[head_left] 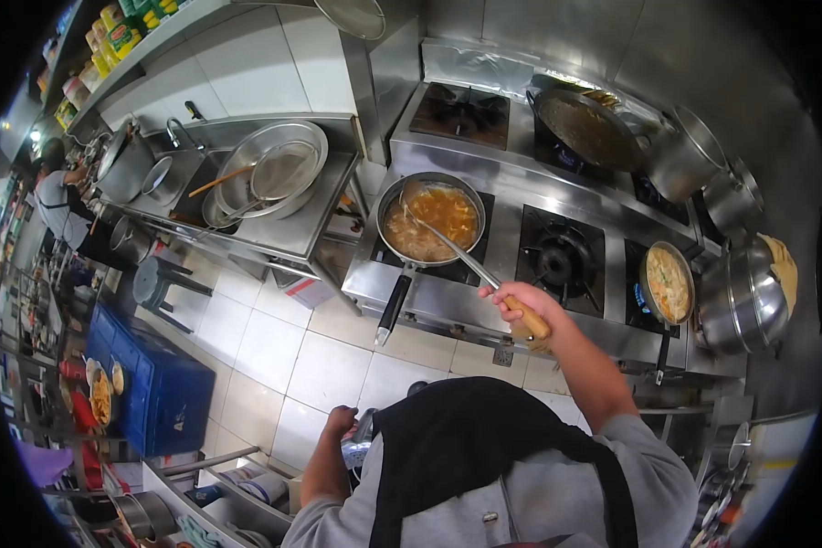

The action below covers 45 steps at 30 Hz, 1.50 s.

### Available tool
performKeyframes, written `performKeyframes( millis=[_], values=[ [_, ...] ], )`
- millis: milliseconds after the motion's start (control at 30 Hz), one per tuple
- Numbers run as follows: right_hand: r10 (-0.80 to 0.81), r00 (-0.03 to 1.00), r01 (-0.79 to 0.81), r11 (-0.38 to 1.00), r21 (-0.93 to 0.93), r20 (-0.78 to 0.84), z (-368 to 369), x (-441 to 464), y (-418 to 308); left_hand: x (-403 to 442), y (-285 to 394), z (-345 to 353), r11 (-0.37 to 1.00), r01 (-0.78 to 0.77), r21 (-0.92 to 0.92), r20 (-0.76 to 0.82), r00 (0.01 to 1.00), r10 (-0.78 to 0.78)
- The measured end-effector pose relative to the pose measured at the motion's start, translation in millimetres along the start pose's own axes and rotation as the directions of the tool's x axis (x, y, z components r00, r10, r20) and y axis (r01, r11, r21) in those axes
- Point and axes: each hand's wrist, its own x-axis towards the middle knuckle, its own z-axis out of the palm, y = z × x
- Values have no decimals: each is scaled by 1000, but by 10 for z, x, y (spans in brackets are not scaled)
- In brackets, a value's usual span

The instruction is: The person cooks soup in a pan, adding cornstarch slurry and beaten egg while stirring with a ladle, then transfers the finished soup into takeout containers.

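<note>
My right hand [519,306] is closed around the wooden handle of a long metal ladle [461,253]. The ladle's head lies at the left side of a frying pan [478,187], in orange-brown, soupy food [438,219] with pale pieces. The pan sits on the front left burner, its black handle [395,306] pointing toward me. Low beside my apron, my left hand [342,421] has its fingers curled. A shiny, clear-looking object [360,440] is right by it, partly hidden by my body; what the fingers hold cannot be made out.
On the right burner is a pan of pale food [669,283]. A dark wok [589,128] and steel pots [690,151] stand behind. Left are a sink counter with large bowls [315,142], a stool [163,281] and a blue crate [155,384]. Another person [59,201] stands far left.
</note>
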Motion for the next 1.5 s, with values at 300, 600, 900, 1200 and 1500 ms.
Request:
performKeyframes(
  millis=[300, 600, 900, 1200, 1500],
  values=[
    [-645, 732, -143, 165, -976, -217, 185, -26, 380, 242, 163, -16, 973, -161, 167, 113, 983, 143],
    [-867, 491, -452, -173, -875, -82, -89, -161, 548, 288, 446, -53, 950, -176, 257, 151, 978, 140],
    [-891, 418, -559, -96, -823, -179, -192, -237, 428, 288, 514, -96, 936, -242, 257, 189, 962, 197],
    [-881, 429, -475, -31, -879, -201, -145, -294, 190, 463, 250, -166, 983, -81, 163, 165, 985, 54],
    [-813, 525, -409, 19, -912, -253, -96, -112, 272, 377, 367, -122, 993, -20, 118, 106, 994, 7]
  ],
)
